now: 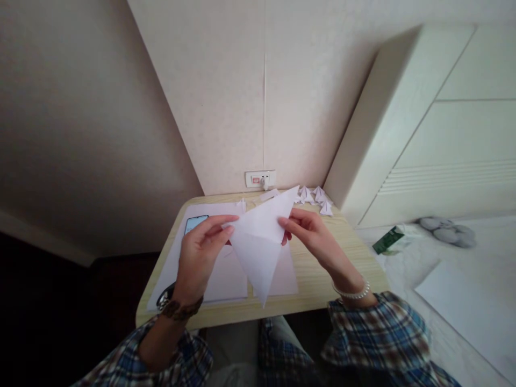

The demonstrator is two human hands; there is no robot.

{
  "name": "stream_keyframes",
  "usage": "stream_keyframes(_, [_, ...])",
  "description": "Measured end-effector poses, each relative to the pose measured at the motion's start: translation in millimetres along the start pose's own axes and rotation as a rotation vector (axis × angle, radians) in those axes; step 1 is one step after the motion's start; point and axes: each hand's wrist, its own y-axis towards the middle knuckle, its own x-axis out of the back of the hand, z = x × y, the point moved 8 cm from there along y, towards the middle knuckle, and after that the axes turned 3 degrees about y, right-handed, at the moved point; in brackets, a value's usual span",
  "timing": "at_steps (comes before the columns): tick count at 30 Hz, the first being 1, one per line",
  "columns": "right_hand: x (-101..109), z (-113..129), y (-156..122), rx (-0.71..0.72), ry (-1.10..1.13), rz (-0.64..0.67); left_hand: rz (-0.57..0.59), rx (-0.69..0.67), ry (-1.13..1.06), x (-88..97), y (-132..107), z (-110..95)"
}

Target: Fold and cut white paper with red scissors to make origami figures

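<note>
A white sheet of paper [260,242], folded to a triangle with a crease across it, is held up above the small table. My left hand [203,247] pinches its left corner between thumb and fingers. On the other side my right hand [308,231] grips the right edge, thumb in front and fingers behind. One point of the paper hangs down toward the table's front edge, another reaches up to the right. Beneath it lie white paper sheets [226,279], partly covered by the folded one and by my left hand.
The light wood table [322,279] stands against the wall. Folded paper pieces [325,207] sit at its back right. A phone [195,222] rests on the left sheets, and a dark shiny object [164,296] is near my left wrist. A wall socket [260,179] holds a plug.
</note>
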Motion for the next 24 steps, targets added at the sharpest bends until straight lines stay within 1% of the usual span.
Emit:
stream_keyframes(4, [-4.6,8.2,-20.9,-0.009,-0.041,0.006,0.02,0.027,-0.001,-1.5,-7.0,-18.9])
stream_keyframes(9, [-11.9,4.2,-47.4,-0.069,-0.026,-0.002,-0.006,0.074,-0.018,-3.4,-21.5,-30.2])
stream_keyframes(14, [-10.6,0.4,-69.1,-0.1,0.009,-0.119,-0.03,0.112,-0.081,-9.2,-37.7,-33.4])
stream_keyframes(19, [-4.5,7.8,-80.3,-0.066,0.099,-0.26,-0.075,0.092,-0.137,-14.7,-46.4,-39.7])
stream_keyframes(21, [-4.4,10.3,-83.0,-0.053,0.091,-0.292,-0.09,0.083,-0.155,-15.8,-48.5,-41.7])
stream_keyframes(24, [-7.6,10.8,-87.0,-0.047,0.081,-0.306,-0.13,0.051,-0.142,-13.2,-51.4,-45.5])
